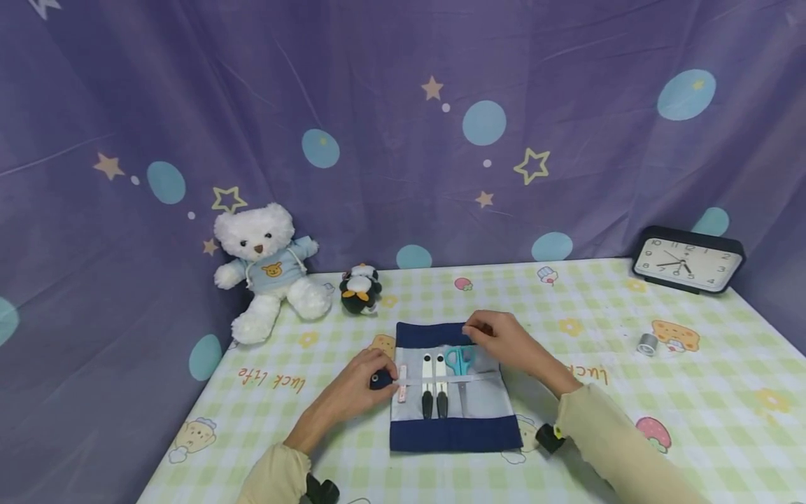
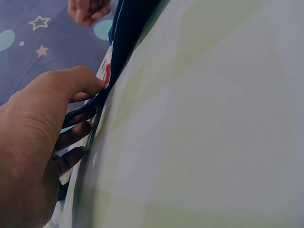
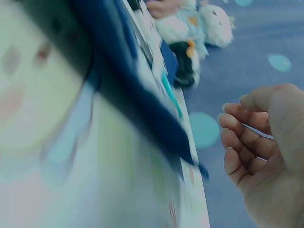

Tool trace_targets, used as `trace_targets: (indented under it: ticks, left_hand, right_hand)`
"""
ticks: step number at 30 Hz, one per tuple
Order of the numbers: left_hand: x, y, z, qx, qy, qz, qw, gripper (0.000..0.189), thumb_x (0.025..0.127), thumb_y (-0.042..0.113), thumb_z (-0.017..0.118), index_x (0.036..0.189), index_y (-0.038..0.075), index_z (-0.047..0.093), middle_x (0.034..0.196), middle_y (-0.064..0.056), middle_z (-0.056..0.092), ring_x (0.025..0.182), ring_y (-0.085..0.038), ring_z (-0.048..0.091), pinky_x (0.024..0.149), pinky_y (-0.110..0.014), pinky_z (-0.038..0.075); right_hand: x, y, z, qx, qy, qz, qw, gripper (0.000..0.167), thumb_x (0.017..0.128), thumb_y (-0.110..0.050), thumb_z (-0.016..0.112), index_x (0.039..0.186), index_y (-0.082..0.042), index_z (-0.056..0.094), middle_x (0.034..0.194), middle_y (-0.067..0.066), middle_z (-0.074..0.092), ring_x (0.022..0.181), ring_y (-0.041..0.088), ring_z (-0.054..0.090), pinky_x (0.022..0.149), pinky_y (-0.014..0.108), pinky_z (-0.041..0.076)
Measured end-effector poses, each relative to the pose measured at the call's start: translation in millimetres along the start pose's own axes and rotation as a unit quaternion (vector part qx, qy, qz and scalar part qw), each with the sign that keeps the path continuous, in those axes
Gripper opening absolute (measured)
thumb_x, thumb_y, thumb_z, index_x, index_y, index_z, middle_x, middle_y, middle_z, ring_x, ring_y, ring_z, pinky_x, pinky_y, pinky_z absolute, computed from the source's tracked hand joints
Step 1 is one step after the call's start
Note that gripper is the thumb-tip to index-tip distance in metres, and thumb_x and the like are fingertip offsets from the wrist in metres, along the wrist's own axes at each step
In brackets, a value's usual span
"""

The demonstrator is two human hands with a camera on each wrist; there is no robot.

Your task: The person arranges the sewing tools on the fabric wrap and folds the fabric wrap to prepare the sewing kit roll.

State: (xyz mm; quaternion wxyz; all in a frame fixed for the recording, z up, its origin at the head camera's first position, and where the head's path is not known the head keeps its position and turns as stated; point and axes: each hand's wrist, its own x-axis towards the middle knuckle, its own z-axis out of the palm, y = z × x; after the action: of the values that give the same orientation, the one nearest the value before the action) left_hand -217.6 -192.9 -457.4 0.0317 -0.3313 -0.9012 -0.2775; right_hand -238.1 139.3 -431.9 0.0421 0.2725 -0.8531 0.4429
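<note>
A fabric tool roll (image 1: 456, 435), navy at both ends and grey inside, lies spread on the table. Under its light elastic band sit scissors (image 1: 460, 362) with teal handles, two slim white tools (image 1: 434, 379) with black ends, and a small pink-patterned strip (image 1: 402, 383). My left hand (image 1: 362, 381) pinches the roll's left edge, where a navy tab with a round snap (image 1: 380, 379) shows; the left wrist view has the thumb on the navy edge (image 2: 107, 88). By the upper right corner is my right hand (image 1: 504, 341), its fingers loosely bent with nothing between them in the right wrist view.
A white teddy bear (image 1: 272, 269) and a small penguin plush (image 1: 361, 289) sit at the back left. A black desk clock (image 1: 688, 260) stands at the back right, with a small grey spool (image 1: 647, 344) in front. Behind the table hangs a purple curtain (image 1: 390, 56).
</note>
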Motion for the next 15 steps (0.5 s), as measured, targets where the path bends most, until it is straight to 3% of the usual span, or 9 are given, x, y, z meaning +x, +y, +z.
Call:
trace_targets:
  ticks: [7,11,15]
  left_hand:
    - [0.2,-0.4,0.2,-0.003,-0.002,-0.001,1.0,0.013,0.092,0.021,0.08,0.097,0.022,0.067,0.103,0.011,0.061,0.1,-0.012,0.055,0.091,-0.04,0.048]
    - [0.3,-1.0,0.4,-0.005,-0.003,-0.005,1.0,0.013,0.093,0.022,0.079,0.098,0.023,0.067,0.104,0.013,0.061,0.101,-0.012,0.054,0.091,-0.039,0.048]
    - [0.5,0.7,-1.3,-0.012,-0.004,-0.011,0.9999,0.014,0.092,0.02,0.079,0.1,0.022,0.067,0.104,0.012,0.062,0.101,-0.012,0.055,0.092,-0.04,0.047]
  right_hand:
    - [-34.6,20.6,-41.6,-0.049,0.089,0.025,0.9945,0.013,0.104,-0.012,0.064,0.101,-0.004,0.073,0.082,0.007,0.067,0.065,0.01,0.053,0.06,0.029,0.046]
    - [-56.4,31.0,-68.9,-0.094,0.138,0.046,0.9849,0.012,0.103,-0.011,0.065,0.099,-0.003,0.073,0.081,0.006,0.068,0.066,0.009,0.054,0.061,0.027,0.045]
    - [-81.3,42.7,-95.9,-0.128,0.166,0.092,0.9733,0.016,0.105,-0.016,0.063,0.1,-0.003,0.073,0.082,0.005,0.069,0.067,0.007,0.056,0.061,0.026,0.044]
